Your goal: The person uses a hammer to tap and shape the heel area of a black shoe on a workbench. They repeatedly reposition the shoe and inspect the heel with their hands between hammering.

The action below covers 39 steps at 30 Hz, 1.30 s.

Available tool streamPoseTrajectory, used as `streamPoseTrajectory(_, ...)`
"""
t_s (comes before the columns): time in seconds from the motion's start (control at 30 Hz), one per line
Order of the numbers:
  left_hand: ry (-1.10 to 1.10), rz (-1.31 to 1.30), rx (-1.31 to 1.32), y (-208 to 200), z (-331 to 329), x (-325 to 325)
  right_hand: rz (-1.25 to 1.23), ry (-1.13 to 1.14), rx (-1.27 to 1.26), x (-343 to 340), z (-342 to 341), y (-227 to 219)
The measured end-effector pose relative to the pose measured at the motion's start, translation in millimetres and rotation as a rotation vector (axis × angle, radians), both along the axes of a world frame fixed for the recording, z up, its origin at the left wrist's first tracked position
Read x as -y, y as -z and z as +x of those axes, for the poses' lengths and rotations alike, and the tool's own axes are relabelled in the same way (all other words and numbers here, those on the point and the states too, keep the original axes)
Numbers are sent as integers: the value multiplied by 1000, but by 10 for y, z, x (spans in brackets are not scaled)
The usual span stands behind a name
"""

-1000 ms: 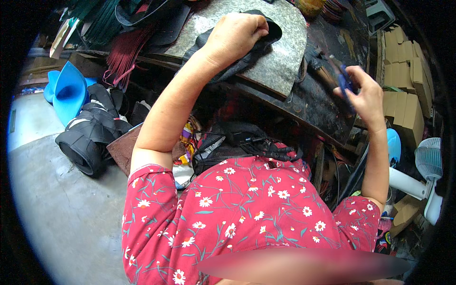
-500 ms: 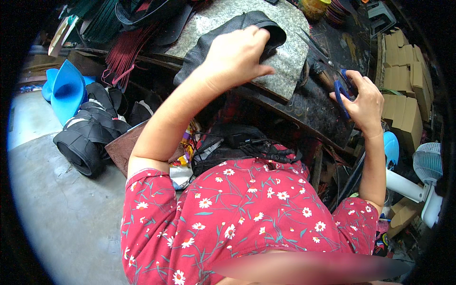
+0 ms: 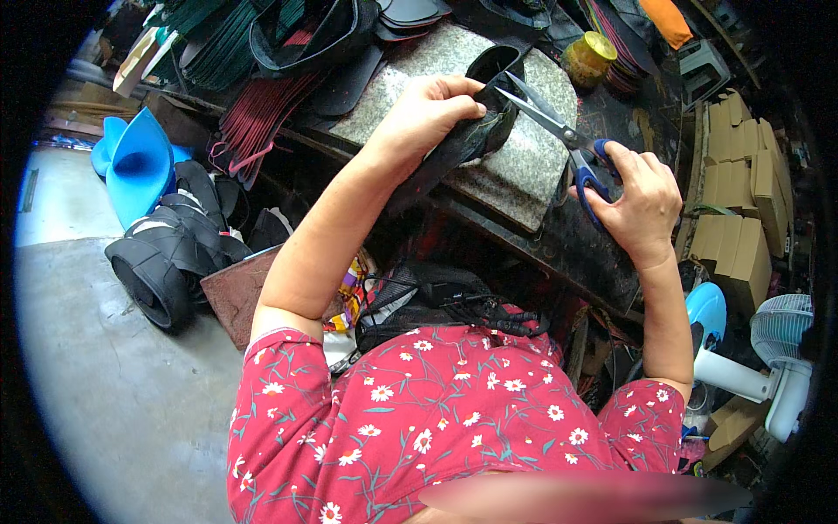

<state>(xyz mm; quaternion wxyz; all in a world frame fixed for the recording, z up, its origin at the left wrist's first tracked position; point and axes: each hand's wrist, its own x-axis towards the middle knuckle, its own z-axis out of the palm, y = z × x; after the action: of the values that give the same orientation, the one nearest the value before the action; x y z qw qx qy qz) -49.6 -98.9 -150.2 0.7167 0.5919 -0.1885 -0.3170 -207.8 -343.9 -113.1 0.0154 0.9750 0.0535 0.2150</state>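
My left hand (image 3: 434,118) pinches the edge of a black leather piece (image 3: 487,140), shaped like a shoe upper, between thumb and fingers. The piece is raised over a grey speckled stone slab (image 3: 534,179), its rim curving into a loop at the top. In my right hand (image 3: 644,199) is a pair of scissors (image 3: 569,136) with blue handles, fingers through the loops. Its blades are parted and point left, the tips reaching the leather's edge. Whether they touch it, I cannot tell.
A yellow pot (image 3: 590,58) stands behind the slab on the dark bench. Black sole-shaped sheets (image 3: 349,83) and red strips (image 3: 266,122) lie at the back left. Rolled black pieces (image 3: 157,275) and blue foam (image 3: 138,175) sit at left. Cartons (image 3: 738,253) and a fan (image 3: 779,332) are at right.
The leather piece has been lifted and turned over by my left hand. My right hand has brought the scissors leftward to its edge. The view has shifted slightly.
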Motion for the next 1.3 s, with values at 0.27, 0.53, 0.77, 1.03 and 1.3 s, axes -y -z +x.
streamPoseTrajectory(0.27, 55, -50, -68, 81, 34, 75, -13, -39, 54, -36, 8, -13)
streamPoseTrajectory(0.53, 69, -16, -89, 24, 21, 72, 299, 214, -95, 558, -156, 260)
streamPoseTrajectory(0.77, 60, -2, -43, 7, 101, 106, 42, 490, -356, 1101, -162, 413)
streamPoseTrajectory(1.03, 497, 132, 1064, -536, -33, -39, 374, -536, -189, -133, 319, -266)
streamPoseTrajectory(1.3, 890, 627, 868, -688, -36, -741, 1144, -452, -1129, -349, 196, -528)
